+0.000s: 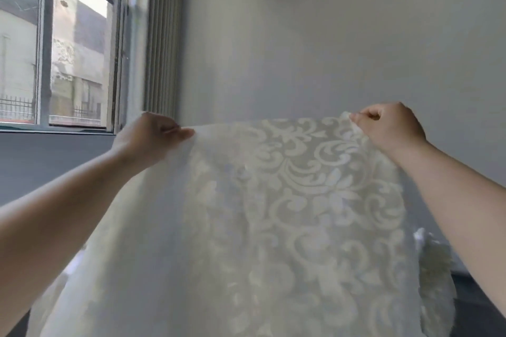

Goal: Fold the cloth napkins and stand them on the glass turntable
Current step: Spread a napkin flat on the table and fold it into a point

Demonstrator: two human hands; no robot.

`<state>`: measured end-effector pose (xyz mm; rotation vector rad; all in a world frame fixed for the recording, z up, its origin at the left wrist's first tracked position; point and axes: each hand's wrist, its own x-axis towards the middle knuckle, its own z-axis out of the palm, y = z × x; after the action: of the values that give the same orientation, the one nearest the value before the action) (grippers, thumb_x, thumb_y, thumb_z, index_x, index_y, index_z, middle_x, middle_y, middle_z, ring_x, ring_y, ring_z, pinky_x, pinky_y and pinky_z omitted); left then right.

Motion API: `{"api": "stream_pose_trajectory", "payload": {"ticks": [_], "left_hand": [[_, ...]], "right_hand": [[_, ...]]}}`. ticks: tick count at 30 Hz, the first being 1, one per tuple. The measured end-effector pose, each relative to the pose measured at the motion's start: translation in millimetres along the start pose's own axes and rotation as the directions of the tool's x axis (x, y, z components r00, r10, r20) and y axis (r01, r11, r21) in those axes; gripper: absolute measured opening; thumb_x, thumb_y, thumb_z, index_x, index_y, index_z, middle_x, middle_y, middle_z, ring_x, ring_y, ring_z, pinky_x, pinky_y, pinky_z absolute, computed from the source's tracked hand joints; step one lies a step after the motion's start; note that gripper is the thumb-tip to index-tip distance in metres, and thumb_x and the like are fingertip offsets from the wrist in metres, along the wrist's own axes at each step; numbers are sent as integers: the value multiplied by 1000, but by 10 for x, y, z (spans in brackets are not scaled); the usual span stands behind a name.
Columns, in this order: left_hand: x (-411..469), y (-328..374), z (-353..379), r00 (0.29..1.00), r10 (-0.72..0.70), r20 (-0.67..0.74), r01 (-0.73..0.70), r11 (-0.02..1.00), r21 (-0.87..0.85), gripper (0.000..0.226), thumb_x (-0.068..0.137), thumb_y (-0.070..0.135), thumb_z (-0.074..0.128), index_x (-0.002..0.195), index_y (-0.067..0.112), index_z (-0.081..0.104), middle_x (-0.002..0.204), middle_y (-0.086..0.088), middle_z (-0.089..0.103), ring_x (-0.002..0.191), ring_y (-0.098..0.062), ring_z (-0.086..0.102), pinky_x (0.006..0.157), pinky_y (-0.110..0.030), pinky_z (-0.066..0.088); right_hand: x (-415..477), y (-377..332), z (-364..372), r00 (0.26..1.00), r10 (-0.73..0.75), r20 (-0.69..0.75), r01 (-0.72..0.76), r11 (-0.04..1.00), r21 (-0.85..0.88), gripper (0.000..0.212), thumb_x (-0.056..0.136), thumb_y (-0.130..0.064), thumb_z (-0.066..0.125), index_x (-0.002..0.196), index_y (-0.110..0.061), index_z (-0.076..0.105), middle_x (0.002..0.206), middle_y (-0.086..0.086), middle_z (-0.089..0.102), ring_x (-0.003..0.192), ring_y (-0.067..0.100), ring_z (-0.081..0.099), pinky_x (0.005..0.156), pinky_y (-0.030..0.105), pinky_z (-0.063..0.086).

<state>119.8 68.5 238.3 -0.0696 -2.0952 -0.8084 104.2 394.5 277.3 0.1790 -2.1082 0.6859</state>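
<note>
the napkin, white with a scroll pattern, hangs spread in the air before a pale wall, held up by its two top corners. the left hand pinches the left corner with curled fingers and thumb; the right hand pinches the right corner the same way. a window stands at left. the turntable is out of view.

I log open air across the upper centre of the frame, above the top edge of the napkin. The cloth is stretched between the left hand and the right hand. It fills the lower centre and screens whatever lies below. The wall closes off the back, and the window bounds the upper left.
</note>
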Motion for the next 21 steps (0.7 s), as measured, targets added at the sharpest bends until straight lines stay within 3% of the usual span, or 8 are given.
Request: {"api": "stream_pose_trajectory", "payload": {"ticks": [7,12,16,18,19,21], "left_hand": [[-41,-915,799,972,-181,153,151,971,186,44,84,35,63,50,9,50,55,-8,50,57,-27,48,54,-27,30],[-41,-1614,1292,933,-309,183,233,908,349,45,87,37,58,69,-3,61,68,-15,59,61,-28,48,52,-26,28],[28,-2034,1630,900,-395,186,290,860,420,41,90,37,54,67,3,60,69,-14,55,73,-31,52,52,-27,28],[54,-2149,1795,897,-401,183,286,845,452,27,91,30,53,75,13,65,83,-14,62,90,-33,57,65,-31,35],[47,-2175,1869,907,-379,185,255,842,475,19,92,26,52,90,15,68,100,-13,64,104,-32,55,78,-33,35],[-16,-2187,2010,935,-284,213,155,866,476,30,92,23,50,120,19,59,130,-6,54,124,-25,43,95,-29,24]], "right_hand": [[-20,494,1178,967,77,244,-47,991,-123,29,91,-37,51,80,-12,61,85,8,61,82,28,53,66,27,34],[33,656,2138,915,54,400,69,955,-287,29,94,-37,44,78,-16,57,93,12,64,94,32,57,67,27,33],[75,713,2826,874,55,483,155,911,-383,32,96,-31,39,92,-12,63,103,13,62,98,31,55,67,27,31],[80,768,3118,859,51,509,175,905,-387,30,97,-30,38,83,-14,60,97,12,59,90,29,52,66,25,29],[81,791,3253,857,50,513,181,903,-390,32,97,-30,37,73,-16,53,90,10,56,83,28,48,65,25,28],[98,837,3503,859,45,511,188,899,-396,38,97,-31,36,62,-17,40,81,5,49,78,24,41,64,25,27]]}}
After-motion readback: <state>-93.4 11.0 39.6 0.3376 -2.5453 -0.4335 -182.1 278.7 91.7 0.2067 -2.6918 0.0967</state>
